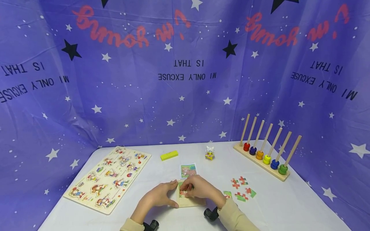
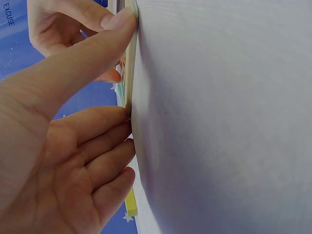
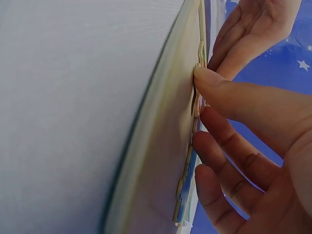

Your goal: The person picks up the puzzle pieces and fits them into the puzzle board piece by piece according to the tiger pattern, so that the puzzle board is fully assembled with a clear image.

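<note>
A shallow wooden puzzle tray [image 1: 190,202] lies on the white table, with joined jigsaw pieces showing in its upper left. My left hand [image 1: 160,195] rests along its left side, thumb by the near corner and fingertips by the far one; in the left wrist view those fingers look fairly straight against the edge. Over the tray, my right hand [image 1: 199,187] pinches a jigsaw piece [image 3: 199,92] between thumb and index finger, level with the pieces there. Part of the tray is hidden beneath that hand. A small picture card [image 1: 188,170] lies just behind the tray.
Several loose jigsaw pieces [image 1: 241,196] lie to the right. A wooden peg stand [image 1: 261,156] with coloured rings is at the back right. Leftward lies a large picture board [image 1: 111,179]. A yellow block [image 1: 169,155] and a small figurine [image 1: 210,153] stand at the back.
</note>
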Motion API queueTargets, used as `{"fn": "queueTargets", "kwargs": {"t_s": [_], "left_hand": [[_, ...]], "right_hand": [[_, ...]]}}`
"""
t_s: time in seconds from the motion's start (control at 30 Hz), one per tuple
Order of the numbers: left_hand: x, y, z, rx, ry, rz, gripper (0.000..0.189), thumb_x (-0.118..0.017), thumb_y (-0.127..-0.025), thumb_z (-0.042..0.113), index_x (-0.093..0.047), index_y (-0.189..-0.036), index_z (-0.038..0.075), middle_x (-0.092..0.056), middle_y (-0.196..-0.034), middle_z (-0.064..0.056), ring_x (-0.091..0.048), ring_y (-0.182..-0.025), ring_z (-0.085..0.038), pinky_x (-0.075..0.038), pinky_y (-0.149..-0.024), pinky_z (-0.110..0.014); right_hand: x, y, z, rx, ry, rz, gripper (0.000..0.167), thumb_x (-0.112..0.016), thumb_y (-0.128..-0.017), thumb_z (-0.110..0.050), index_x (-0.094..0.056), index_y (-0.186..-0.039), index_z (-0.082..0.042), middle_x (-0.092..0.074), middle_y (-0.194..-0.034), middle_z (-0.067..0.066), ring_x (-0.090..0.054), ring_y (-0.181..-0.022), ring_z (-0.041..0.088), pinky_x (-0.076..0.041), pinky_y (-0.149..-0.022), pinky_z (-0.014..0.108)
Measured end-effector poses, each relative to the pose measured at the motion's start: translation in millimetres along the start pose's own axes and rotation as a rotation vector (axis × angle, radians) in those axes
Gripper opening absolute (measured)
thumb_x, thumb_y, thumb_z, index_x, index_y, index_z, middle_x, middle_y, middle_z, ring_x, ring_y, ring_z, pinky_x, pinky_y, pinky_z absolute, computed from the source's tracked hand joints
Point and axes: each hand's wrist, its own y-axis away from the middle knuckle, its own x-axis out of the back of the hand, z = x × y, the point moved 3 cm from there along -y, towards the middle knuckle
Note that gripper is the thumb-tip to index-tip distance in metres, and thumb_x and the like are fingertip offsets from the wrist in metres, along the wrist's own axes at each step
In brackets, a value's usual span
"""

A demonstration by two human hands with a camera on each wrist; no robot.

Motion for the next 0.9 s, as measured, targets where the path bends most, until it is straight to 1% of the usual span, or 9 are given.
{"fn": "queueTargets", "kwargs": {"t_s": [0.13, 0.27, 0.5, 0.6, 0.9], "left_hand": [[0.8, -0.5, -0.1, -0.002, 0.003, 0.002, 0.091, -0.083, -0.068, 0.040, -0.047, -0.138, -0.004, -0.043, -0.145, -0.019, -0.041, -0.132, -0.039, -0.033, -0.109, -0.052], [0.5, -0.5, -0.6, -0.002, 0.003, 0.001, 0.091, -0.084, -0.068, 0.040, -0.047, -0.138, -0.004, -0.043, -0.145, -0.019, -0.041, -0.132, -0.039, -0.033, -0.109, -0.052], [0.3, -0.2, -0.6, -0.005, -0.001, 0.000, 0.091, -0.083, -0.069, 0.040, -0.047, -0.139, -0.004, -0.043, -0.146, -0.018, -0.041, -0.132, -0.039, -0.033, -0.109, -0.052], [0.7, 0.1, -0.1, -0.005, 0.000, 0.001, 0.090, -0.083, -0.069, 0.040, -0.047, -0.138, -0.005, -0.043, -0.146, -0.018, -0.041, -0.132, -0.039, -0.034, -0.109, -0.052], [0.5, 0.7, 0.6, -0.003, 0.000, -0.001, 0.090, -0.083, -0.069, 0.040, -0.047, -0.139, -0.005, -0.043, -0.146, -0.018, -0.041, -0.132, -0.039, -0.034, -0.109, -0.052]], "right_hand": [[0.7, -0.5, -0.7, -0.009, 0.012, 0.000, 0.025, -0.080, -0.076, -0.005, -0.075, -0.100, -0.011, -0.070, -0.092, -0.007, -0.059, -0.076, 0.005, -0.050, -0.068, 0.015], [0.1, -0.5, -0.4, -0.022, 0.022, -0.007, 0.025, -0.081, -0.076, -0.008, -0.075, -0.099, -0.013, -0.070, -0.091, -0.009, -0.058, -0.075, 0.004, -0.049, -0.067, 0.015], [-0.7, 0.2, 0.0, -0.007, 0.012, 0.000, 0.023, -0.081, -0.077, -0.008, -0.076, -0.099, -0.013, -0.069, -0.089, -0.010, -0.058, -0.074, 0.005, -0.049, -0.064, 0.015], [-0.7, 0.0, -0.2, -0.009, 0.023, 0.007, 0.022, -0.080, -0.077, -0.009, -0.076, -0.098, -0.013, -0.068, -0.086, -0.010, -0.057, -0.073, 0.005, -0.048, -0.064, 0.015], [-1.1, -0.4, -0.9, -0.047, 0.002, 0.023, 0.019, -0.081, -0.077, -0.009, -0.076, -0.096, -0.012, -0.066, -0.082, -0.009, -0.056, -0.071, 0.005, -0.048, -0.062, 0.016]]}}
